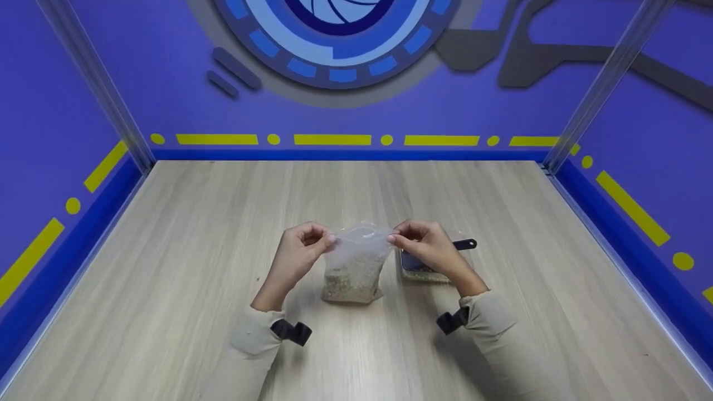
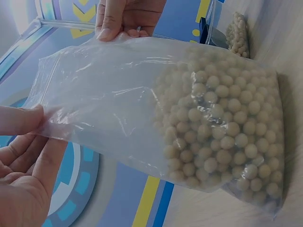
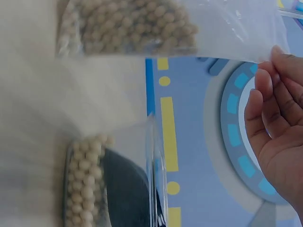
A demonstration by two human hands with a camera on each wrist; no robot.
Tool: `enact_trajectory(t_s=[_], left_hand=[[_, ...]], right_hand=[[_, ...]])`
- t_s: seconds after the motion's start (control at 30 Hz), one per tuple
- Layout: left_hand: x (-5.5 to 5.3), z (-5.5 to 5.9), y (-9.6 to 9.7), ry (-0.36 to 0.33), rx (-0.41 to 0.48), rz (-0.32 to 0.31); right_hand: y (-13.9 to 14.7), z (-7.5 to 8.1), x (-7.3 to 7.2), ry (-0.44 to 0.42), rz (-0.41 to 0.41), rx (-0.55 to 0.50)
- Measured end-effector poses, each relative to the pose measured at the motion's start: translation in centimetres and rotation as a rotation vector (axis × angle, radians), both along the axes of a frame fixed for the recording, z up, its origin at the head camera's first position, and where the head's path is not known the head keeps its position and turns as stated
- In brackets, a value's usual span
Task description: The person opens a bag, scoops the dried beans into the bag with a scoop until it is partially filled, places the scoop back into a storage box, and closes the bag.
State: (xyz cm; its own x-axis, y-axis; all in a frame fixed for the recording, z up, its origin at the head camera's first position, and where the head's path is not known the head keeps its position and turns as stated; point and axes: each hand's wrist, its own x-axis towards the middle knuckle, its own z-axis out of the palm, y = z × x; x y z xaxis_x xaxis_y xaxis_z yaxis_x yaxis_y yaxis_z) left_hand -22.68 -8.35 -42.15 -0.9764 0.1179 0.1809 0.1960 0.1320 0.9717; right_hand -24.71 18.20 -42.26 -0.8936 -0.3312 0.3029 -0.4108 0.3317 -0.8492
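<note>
A clear zip bag (image 1: 356,273) stands upright on the table, its lower part filled with small round beige balls (image 2: 227,127). My left hand (image 1: 301,250) pinches the bag's upper left corner between thumb and fingers. At the upper right corner, my right hand (image 1: 426,245) pinches the plastic the same way. Between the two hands the top edge is stretched out. Whether the zip is sealed cannot be told. Partly behind my right hand sits a clear container (image 3: 158,175) with more beige balls (image 3: 85,184) and a black scoop (image 3: 125,189) inside.
The wood-grain table (image 1: 184,234) is bounded by a blue-purple back wall (image 1: 345,120) and matching side walls. The scoop's handle (image 1: 467,244) sticks out over the container's right side. Metal posts (image 1: 604,83) stand at the back corners.
</note>
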Motion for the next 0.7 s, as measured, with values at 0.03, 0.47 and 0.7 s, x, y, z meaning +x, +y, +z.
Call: enact_trajectory(t_s=[0.03, 0.47, 0.7], left_hand=[[0.0, 0.0, 0.0, 0.004, -0.007, -0.006], [0.2, -0.3, 0.2, 0.077, -0.081, -0.016], [0.3, -0.3, 0.3, 0.093, -0.093, 0.039]], right_hand=[[0.0, 0.0, 0.0, -0.003, 0.005, 0.007], [-0.7, 0.0, -0.1, 0.007, 0.032, 0.031], [-1.2, 0.2, 0.6, 0.099, 0.001, 0.055]])
